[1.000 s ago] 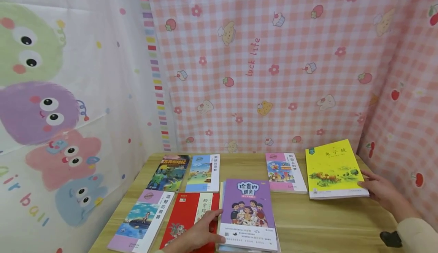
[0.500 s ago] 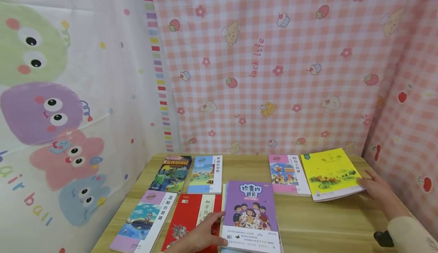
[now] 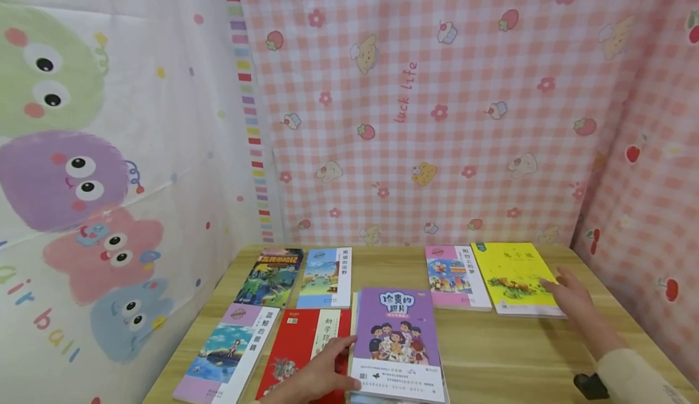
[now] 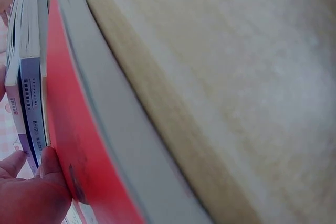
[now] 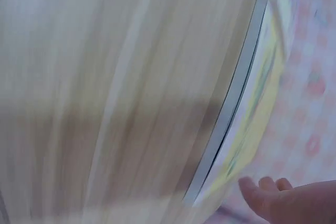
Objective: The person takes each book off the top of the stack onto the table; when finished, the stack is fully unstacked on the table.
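Note:
In the head view, the yellow book [image 3: 519,279] lies flat at the table's back right, beside a pink-and-white book [image 3: 457,276]. My right hand [image 3: 576,304] is at its right edge, fingertips over the cover. The right wrist view shows that hand's fingers [image 5: 268,184] loosely bent beside the blurred yellow book [image 5: 254,119]. My left hand [image 3: 322,370] rests against the left edge of a book stack topped by a purple book [image 3: 395,337]. Its fingertips [image 4: 50,158] touch the spines, with the red book [image 4: 84,150] alongside.
Several picture-cover books lie at the left, including a dark green one [image 3: 273,276], a blue one [image 3: 324,278] and a pink-and-blue one [image 3: 226,352]. A small black object [image 3: 591,386] sits by the right sleeve [image 3: 636,377]. Patterned curtains [image 3: 349,149] border the wooden table [image 3: 508,355].
The yellow book has moved left and down flat onto the table. My right hand has followed it leftward and loosened its hold. My left hand has stayed at the stack.

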The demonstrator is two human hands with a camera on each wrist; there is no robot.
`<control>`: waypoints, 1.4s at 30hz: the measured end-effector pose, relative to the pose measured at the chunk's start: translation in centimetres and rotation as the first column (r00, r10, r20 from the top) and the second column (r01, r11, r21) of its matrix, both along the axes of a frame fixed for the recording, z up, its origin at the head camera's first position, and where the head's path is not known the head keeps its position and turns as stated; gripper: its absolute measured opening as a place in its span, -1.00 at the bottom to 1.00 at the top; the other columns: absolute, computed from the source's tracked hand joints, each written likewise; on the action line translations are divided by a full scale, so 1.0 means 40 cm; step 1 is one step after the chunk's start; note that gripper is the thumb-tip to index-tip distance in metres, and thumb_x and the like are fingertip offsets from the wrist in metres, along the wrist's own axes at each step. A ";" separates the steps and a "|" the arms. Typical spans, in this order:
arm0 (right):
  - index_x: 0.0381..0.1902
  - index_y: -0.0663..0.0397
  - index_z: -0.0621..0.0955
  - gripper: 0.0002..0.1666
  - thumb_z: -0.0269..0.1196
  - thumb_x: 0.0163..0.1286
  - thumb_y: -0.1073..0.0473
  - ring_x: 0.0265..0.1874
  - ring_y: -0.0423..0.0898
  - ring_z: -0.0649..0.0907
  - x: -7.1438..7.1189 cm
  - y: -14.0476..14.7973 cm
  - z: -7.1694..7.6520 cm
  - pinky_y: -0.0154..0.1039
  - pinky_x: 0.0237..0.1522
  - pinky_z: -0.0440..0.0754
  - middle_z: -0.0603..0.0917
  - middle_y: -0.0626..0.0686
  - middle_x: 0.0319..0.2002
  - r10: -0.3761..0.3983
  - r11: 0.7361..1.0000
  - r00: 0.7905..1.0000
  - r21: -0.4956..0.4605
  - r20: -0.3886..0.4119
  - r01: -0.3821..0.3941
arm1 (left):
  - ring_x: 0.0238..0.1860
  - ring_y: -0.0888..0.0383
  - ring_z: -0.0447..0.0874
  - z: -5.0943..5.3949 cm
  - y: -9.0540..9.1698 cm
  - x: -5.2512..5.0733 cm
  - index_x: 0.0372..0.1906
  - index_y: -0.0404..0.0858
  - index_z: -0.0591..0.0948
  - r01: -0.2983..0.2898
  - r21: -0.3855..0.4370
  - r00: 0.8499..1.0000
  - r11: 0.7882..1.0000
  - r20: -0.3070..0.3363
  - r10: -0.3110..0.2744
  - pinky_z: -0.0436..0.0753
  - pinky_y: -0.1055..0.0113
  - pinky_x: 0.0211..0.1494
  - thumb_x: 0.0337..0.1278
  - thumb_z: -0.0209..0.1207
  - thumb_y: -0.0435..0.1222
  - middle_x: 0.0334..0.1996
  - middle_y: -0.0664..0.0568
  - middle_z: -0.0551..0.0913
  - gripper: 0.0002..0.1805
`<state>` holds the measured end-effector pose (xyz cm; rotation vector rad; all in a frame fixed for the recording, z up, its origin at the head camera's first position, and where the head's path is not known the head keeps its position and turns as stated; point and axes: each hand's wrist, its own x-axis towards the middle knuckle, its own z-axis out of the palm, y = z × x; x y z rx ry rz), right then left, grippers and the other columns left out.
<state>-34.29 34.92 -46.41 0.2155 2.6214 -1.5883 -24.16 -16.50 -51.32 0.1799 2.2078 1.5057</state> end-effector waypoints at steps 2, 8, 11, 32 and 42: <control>0.49 0.39 -0.36 -0.03 -0.10 0.60 -0.09 0.43 0.48 -0.13 0.004 -0.048 0.003 0.32 0.39 -0.01 -0.25 0.57 0.44 0.044 0.998 0.999 -0.054 -0.002 -0.044 | 0.14 -0.03 0.35 0.000 -0.002 -0.003 0.46 -0.19 0.32 0.003 -0.006 1.000 1.000 -0.017 -0.004 0.52 -0.02 0.21 0.07 0.42 -0.34 0.19 -0.05 0.35 -0.17; 0.55 0.30 -0.24 -0.13 -0.02 0.61 0.08 0.46 0.34 0.08 0.044 -0.203 -0.001 0.20 0.38 0.20 -0.06 0.47 0.49 0.125 0.968 0.992 -0.218 0.005 -0.121 | 0.10 -0.01 0.39 0.011 -0.011 -0.012 0.43 -0.17 0.38 0.060 -0.057 0.995 0.997 -0.076 -0.064 0.47 -0.08 0.24 0.07 0.41 -0.37 0.12 -0.01 0.43 -0.22; 0.55 0.32 -0.15 -0.15 0.02 0.60 0.11 0.43 0.33 0.17 0.072 -0.272 -0.009 0.17 0.36 0.27 0.04 0.46 0.47 0.144 0.956 0.990 -0.259 0.000 -0.139 | 0.14 0.00 0.36 0.015 -0.017 -0.013 0.41 -0.14 0.42 0.080 -0.098 0.993 0.992 -0.082 -0.088 0.45 -0.12 0.26 0.06 0.41 -0.36 0.13 0.02 0.43 -0.25; 0.40 0.57 0.16 -0.29 0.15 0.38 0.43 -0.03 0.18 0.64 0.232 -0.503 -0.126 0.04 -0.06 0.66 0.40 0.59 0.17 0.047 0.906 0.999 -0.423 0.022 -0.033 | 0.25 -0.11 0.28 0.020 -0.036 -0.007 0.40 -0.01 0.44 0.066 -0.101 0.997 0.993 -0.033 -0.070 0.37 -0.26 0.28 0.06 0.41 -0.36 0.29 -0.04 0.35 -0.25; 0.39 0.56 0.19 -0.25 0.24 0.35 0.39 -0.01 0.14 0.64 0.228 -0.521 -0.141 -0.03 -0.13 0.67 0.47 0.52 0.16 0.054 0.944 0.997 -0.329 0.048 -0.035 | 0.26 -0.08 0.24 0.006 -0.010 0.004 0.34 -0.03 0.48 0.046 -0.220 0.992 0.975 -0.101 -0.070 0.53 -0.15 0.18 -0.03 0.47 -0.14 0.29 -0.01 0.32 -0.26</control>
